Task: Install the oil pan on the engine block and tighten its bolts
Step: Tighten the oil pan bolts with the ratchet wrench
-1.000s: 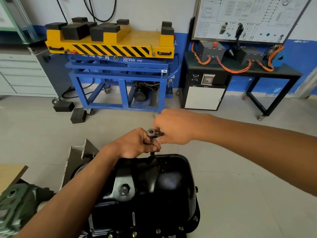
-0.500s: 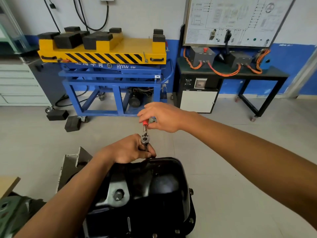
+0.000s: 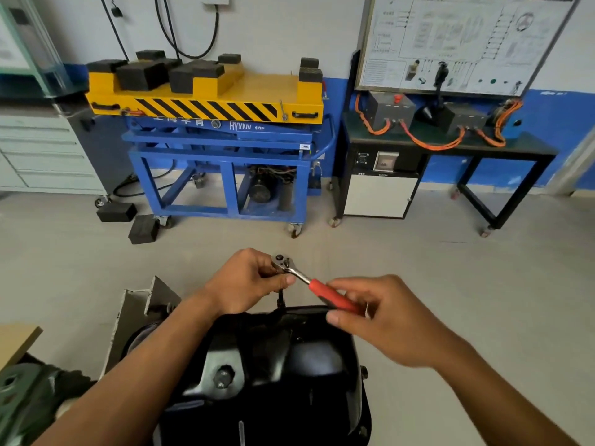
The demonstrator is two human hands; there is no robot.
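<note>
The glossy black oil pan [image 3: 309,365] sits bottom-up on the engine at the lower centre, with a drain plug [image 3: 222,377] on its left slope. A ratchet [image 3: 294,271] with a red handle stands on a dark extension bar at the pan's far rim. My left hand [image 3: 248,281] grips the ratchet head and the top of the extension. My right hand [image 3: 383,320] holds the red handle, which points toward the lower right. The bolt under the socket is hidden behind the rim.
A grey metal stand bracket [image 3: 141,313] rises left of the pan. A blue and yellow lift cart [image 3: 222,130] and a black bench with orange cables [image 3: 450,136] stand across the bare floor. Black blocks [image 3: 128,220] lie by the cart. A wooden tabletop corner [image 3: 16,339] shows at left.
My right hand has swung the red handle from pointing away from me round to the right and toward me. My left hand has stayed on the ratchet head.
</note>
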